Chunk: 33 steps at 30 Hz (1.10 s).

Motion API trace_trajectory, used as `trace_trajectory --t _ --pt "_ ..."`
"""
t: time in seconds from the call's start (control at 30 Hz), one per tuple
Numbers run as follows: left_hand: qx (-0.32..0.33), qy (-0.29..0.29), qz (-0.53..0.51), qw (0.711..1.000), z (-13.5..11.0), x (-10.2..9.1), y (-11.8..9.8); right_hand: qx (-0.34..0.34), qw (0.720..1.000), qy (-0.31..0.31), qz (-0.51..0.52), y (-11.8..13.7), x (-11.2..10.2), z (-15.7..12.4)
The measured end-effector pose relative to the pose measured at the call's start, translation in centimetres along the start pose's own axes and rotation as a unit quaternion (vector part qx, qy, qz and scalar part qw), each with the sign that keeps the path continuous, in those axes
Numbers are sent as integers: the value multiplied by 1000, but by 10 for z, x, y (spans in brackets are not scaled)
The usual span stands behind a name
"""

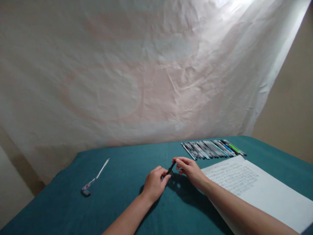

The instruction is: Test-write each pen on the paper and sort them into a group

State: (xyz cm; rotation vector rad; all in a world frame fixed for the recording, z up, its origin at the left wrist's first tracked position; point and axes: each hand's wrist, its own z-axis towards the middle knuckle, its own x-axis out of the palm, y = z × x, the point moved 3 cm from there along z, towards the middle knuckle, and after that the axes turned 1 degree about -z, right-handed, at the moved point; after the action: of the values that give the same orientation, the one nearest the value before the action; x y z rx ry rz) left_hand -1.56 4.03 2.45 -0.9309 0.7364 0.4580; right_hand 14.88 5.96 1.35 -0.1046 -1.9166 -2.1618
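Observation:
A slim black pen [171, 167] slants between my two hands above the cloth. My left hand [155, 182] is closed round its lower part, thumb and fingers pinching it. At the upper end, the thumb and index finger of my right hand [189, 169] pinch the tip, while the other fingers curl below. A thin dark piece shows just under the pen; whether it is part of it or a shadow I cannot tell. Beneath my right forearm lie white sheets [274, 192] with rows of handwriting on the top one.
Many pens [207, 149] lie side by side in a row at the back right, among them a green one [232, 148]. Toward the left rests a thin white stick-like item [102, 169] with a dark end piece [85, 193]. Green cloth [117, 202] covers the table; a pale sheet [137, 81] hangs behind.

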Motion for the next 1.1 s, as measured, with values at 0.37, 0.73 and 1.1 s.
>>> trace_trajectory --t 0.37,0.73,1.1 --pt "18 34 -26 999 3 3 -10 -46 986 103 -123 19 16 -1" --pt "95 169 -17 981 -9 10 -33 -20 835 186 -517 85 -66 2" --pt "148 201 32 968 -11 14 -39 55 724 125 -676 54 -106 18"
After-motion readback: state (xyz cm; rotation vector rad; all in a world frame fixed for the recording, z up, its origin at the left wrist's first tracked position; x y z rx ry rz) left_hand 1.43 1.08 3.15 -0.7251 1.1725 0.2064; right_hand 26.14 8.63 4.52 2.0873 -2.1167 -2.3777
